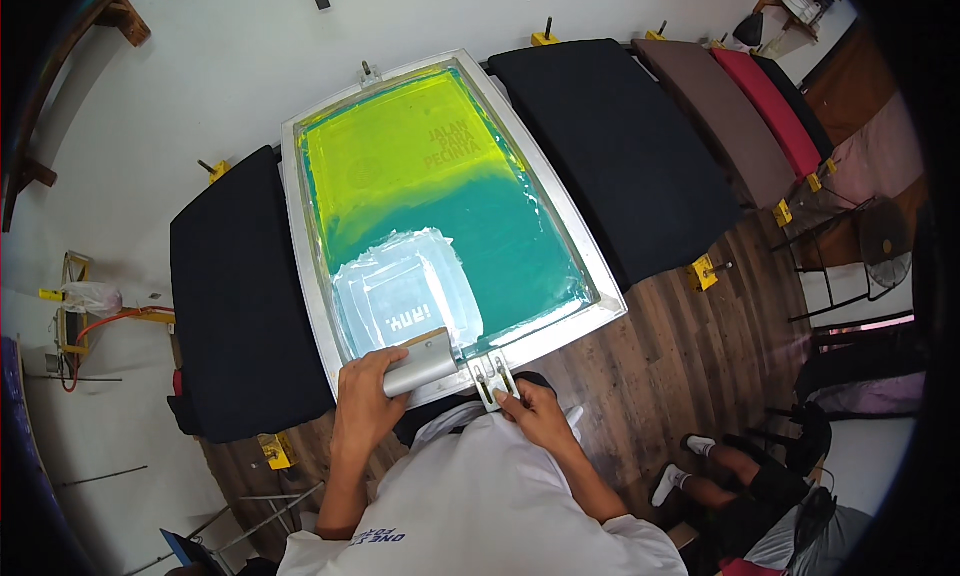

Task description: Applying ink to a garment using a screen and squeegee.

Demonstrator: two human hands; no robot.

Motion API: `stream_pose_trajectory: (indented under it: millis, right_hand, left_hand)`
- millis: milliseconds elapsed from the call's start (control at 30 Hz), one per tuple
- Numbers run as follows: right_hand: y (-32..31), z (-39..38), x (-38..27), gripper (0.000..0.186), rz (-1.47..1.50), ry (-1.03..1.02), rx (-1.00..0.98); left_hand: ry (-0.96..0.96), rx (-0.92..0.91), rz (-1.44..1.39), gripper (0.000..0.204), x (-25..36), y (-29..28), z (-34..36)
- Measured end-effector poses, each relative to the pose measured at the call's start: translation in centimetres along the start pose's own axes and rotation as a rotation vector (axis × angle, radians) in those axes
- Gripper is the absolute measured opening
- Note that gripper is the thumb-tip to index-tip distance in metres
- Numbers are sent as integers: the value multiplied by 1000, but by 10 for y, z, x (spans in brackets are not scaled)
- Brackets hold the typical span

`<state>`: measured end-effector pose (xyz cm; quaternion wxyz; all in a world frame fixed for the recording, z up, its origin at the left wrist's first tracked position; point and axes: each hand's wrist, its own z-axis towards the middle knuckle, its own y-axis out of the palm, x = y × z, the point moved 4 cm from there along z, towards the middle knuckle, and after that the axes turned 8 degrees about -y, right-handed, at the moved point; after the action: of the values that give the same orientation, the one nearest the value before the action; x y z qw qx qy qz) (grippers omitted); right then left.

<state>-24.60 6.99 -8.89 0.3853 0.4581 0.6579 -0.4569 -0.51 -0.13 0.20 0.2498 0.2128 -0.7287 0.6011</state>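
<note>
Now | L fingers point(368, 401) clamped on squeegee point(420, 364) | R fingers point(520, 404) pinching frame clamp point(492, 378) | wood floor point(660, 366), white wall point(220, 66)

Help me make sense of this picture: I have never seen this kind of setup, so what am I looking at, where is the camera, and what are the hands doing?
The camera sits on the person's head and looks down, so you see their own arms coming in from the bottom edge; the wide lens bends straight edges. In front of them lies a metal-framed printing screen with yellow-green and teal mesh, and a white patch of ink or tape near its lower edge. The left hand grips a squeegee with a grey metal handle, resting at the frame's near edge. The right hand touches a small metal clamp or handle on that edge. The screen lies over a long row of padded boards, black beside it, then brown and red further right. Another person's legs in white shoes show at the lower right.
</note>
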Motion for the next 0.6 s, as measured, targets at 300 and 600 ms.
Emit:
stream_pose_trajectory:
  millis: [300,600]
  right_hand:
    - [0,-1,3,39,-24,-40,11]
    - [-1,1,3,43,-24,5,0]
  left_hand:
    - [-29,-11,20,48,-3,3,-2]
    - [-39,-3,4,49,-10,12,-2]
